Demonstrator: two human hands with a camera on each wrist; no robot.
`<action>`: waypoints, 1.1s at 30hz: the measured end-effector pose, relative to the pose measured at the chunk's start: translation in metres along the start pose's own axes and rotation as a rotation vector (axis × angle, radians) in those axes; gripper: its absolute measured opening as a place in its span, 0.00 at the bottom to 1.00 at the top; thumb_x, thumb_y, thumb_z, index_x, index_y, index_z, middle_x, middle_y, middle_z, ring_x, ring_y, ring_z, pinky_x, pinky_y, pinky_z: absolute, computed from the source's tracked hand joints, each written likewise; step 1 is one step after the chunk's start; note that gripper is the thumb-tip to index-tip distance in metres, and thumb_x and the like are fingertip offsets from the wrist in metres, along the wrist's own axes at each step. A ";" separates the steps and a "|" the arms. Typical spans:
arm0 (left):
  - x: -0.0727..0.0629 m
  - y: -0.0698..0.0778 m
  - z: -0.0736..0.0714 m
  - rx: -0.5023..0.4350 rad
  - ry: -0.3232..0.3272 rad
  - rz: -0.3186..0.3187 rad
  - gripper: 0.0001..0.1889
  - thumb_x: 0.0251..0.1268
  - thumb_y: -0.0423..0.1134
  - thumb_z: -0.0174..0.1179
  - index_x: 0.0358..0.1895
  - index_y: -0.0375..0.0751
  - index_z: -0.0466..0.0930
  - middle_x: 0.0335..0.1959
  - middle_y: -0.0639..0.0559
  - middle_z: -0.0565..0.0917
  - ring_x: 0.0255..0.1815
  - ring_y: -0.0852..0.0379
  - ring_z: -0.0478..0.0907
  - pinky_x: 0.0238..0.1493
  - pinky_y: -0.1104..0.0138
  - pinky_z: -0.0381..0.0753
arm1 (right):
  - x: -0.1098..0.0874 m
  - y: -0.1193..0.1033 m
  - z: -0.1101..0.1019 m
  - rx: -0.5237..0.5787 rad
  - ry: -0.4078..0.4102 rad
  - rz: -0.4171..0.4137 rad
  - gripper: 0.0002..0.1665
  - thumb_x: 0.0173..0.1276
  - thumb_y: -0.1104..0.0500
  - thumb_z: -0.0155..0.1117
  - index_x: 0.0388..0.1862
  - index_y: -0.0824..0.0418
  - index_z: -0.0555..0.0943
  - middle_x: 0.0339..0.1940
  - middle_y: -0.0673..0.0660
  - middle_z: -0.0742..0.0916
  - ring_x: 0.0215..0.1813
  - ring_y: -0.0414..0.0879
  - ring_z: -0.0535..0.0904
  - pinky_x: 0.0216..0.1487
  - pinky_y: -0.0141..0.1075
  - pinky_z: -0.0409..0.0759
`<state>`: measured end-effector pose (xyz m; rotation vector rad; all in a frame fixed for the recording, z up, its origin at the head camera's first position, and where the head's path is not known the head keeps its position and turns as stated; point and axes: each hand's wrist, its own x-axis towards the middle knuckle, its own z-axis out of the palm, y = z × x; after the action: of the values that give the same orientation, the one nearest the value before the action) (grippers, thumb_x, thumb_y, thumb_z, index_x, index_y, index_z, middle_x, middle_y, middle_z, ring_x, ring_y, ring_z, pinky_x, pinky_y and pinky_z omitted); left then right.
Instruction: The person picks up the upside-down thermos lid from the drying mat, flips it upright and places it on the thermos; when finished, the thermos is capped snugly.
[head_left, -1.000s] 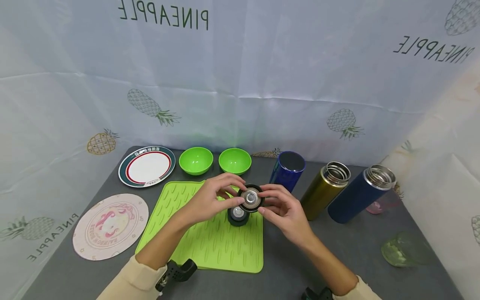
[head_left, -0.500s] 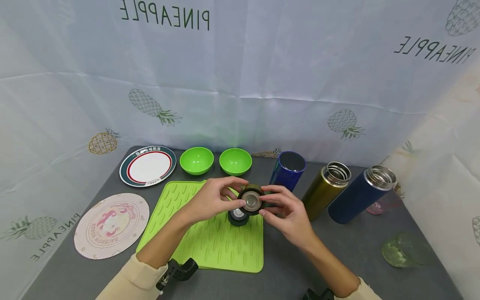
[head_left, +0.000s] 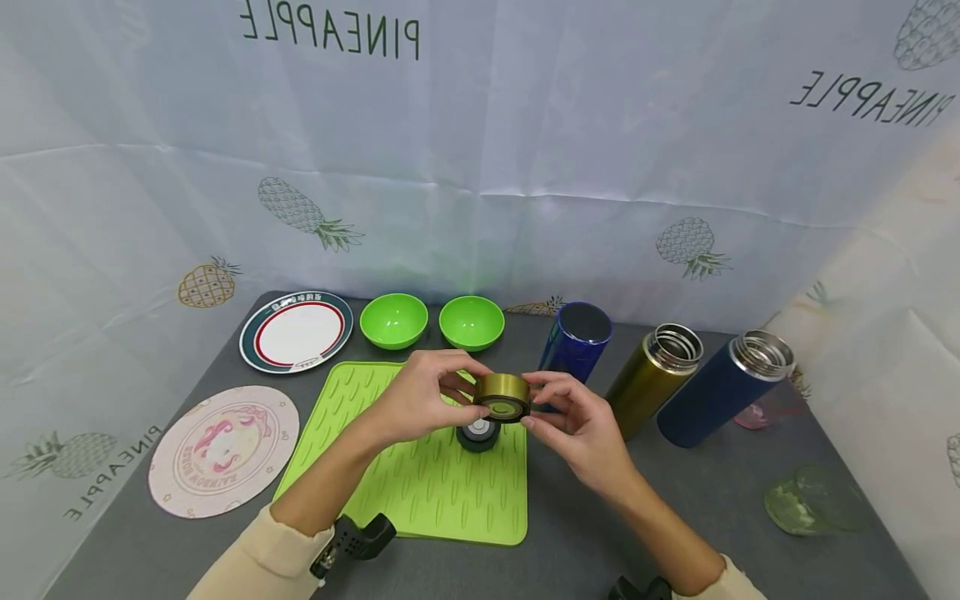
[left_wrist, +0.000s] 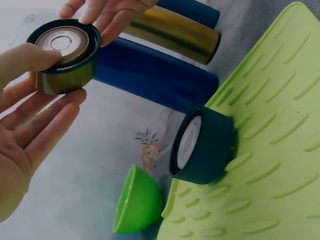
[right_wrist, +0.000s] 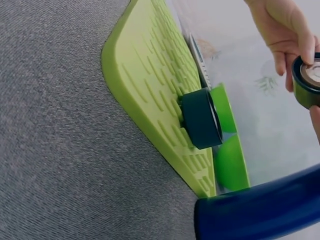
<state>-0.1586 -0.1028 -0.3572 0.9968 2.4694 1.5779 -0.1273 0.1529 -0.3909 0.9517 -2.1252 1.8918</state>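
A gold flask lid with a black rim is held up over the mat between both hands. The left hand pinches it from the left with thumb and fingers. From the other side, the right hand grips it by its edge. Its round metallic underside shows in the left wrist view, where the thumb lies over it. Just below, a dark lid rests on the light green ridged mat, inner side up. Right of the hands, an open gold flask stands beside an open navy flask.
A shiny blue flask stands behind the right hand. Two green bowls and a white plate with a dark green rim line the back. A pink round mat lies left; a clear glass is at right.
The gold lid has been tilted between the hands: its underside faced the head camera earlier, and now its gold side shows. Both hands stay in about the same place.
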 end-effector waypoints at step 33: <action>0.001 0.006 0.007 0.140 0.129 0.174 0.19 0.55 0.21 0.67 0.49 0.40 0.89 0.52 0.46 0.85 0.47 0.51 0.89 0.45 0.72 0.88 | 0.004 0.003 0.000 0.000 -0.034 0.042 0.26 0.67 0.75 0.64 0.64 0.70 0.76 0.68 0.74 0.76 0.56 0.39 0.87 0.54 0.34 0.87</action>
<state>-0.1538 -0.0947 -0.3555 1.1955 2.6782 1.5803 -0.1320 0.1518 -0.3916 0.9529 -2.1808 1.9079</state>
